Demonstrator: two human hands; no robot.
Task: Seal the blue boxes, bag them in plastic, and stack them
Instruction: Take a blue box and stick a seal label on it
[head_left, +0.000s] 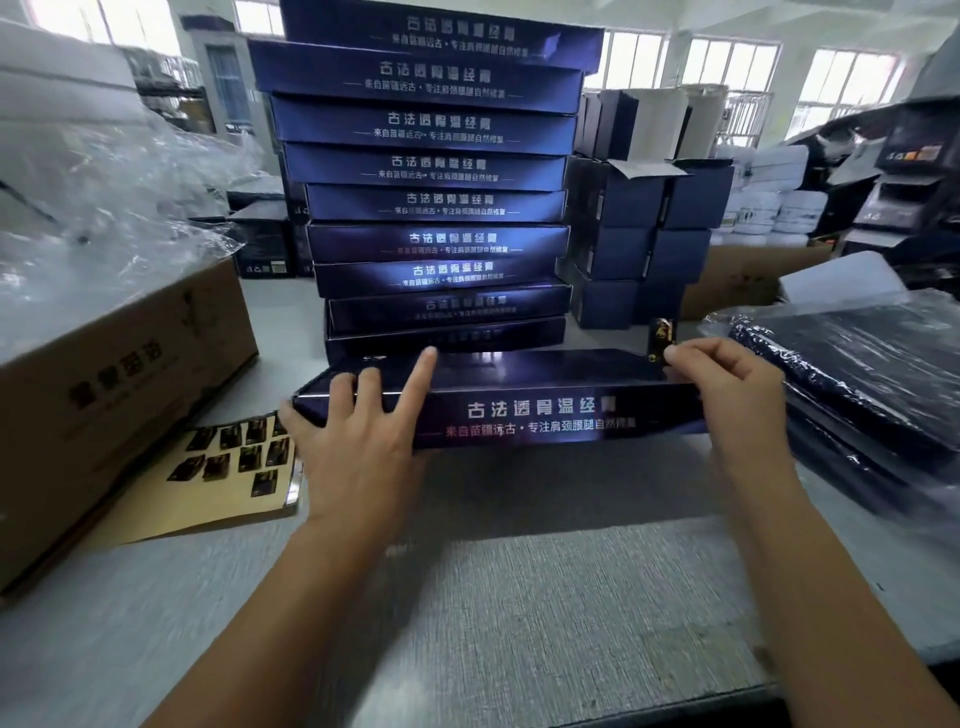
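The flat blue box (519, 410) is lying lengthwise on the grey bench (519, 597), directly in front of the person, its printed long side facing the camera. The left hand (358, 441) is resting on the box's left end, fingers straight and spread, with the index finger reaching across the lid. The right hand (727, 389) is sitting at the box's right end, thumb and forefinger pinching a small dark-and-gold seal sticker (661, 332) that is standing up at the far right corner; whether the sticker is already touching the lid is hard to tell through the blur.

Just behind the box, a tall stack of blue boxes (436, 202) is rising in a slightly uneven column. To the left of the box, a brown backing sheet of stickers (228, 457) is lying flat, partly under a cardboard carton (114, 374) with crumpled clear plastic (104, 182) piled on it. To the right of the box, bagged boxes (872, 374) are lying stacked in shiny film. Behind and right of the box, smaller dark boxes (639, 249) are standing in stacks.
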